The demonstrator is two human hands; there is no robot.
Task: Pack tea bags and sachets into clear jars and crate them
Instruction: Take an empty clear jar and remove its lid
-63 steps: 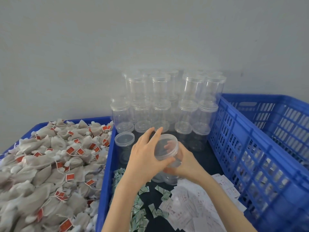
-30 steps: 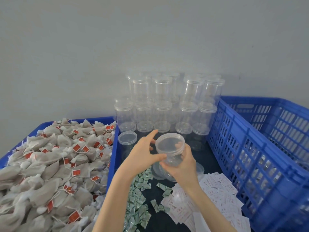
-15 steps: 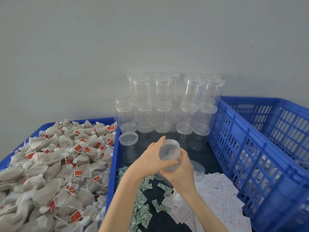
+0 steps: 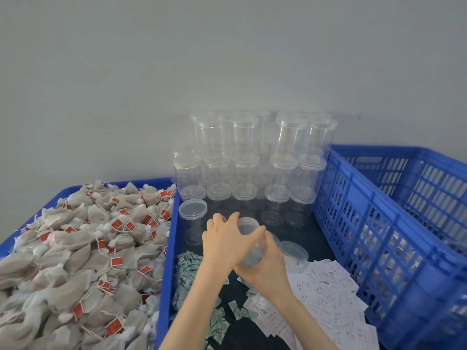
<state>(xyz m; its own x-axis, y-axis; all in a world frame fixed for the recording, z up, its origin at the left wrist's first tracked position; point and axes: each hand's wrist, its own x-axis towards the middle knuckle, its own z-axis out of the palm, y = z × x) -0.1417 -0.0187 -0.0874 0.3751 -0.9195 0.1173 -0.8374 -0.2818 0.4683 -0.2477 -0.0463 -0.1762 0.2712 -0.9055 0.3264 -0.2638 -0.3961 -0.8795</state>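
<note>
The left hand [image 4: 225,238] curls over the lidded top of a small clear plastic jar [image 4: 249,245], while the right hand [image 4: 265,270] cups its body from below, above the dark work surface [image 4: 318,238]. Far left, a blue tray [image 4: 166,274] holds heaped tan tea bags [image 4: 75,248]; then green sachets [image 4: 192,274], stacked clear jars [image 4: 252,168], white sachets [image 4: 326,299], and a blue slatted crate [image 4: 379,236].

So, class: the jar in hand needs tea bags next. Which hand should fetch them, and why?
Left. The left hand sits on the side of the tea bag pile, while the right hand cradles the jar from below and can likely hold it alone.
</note>
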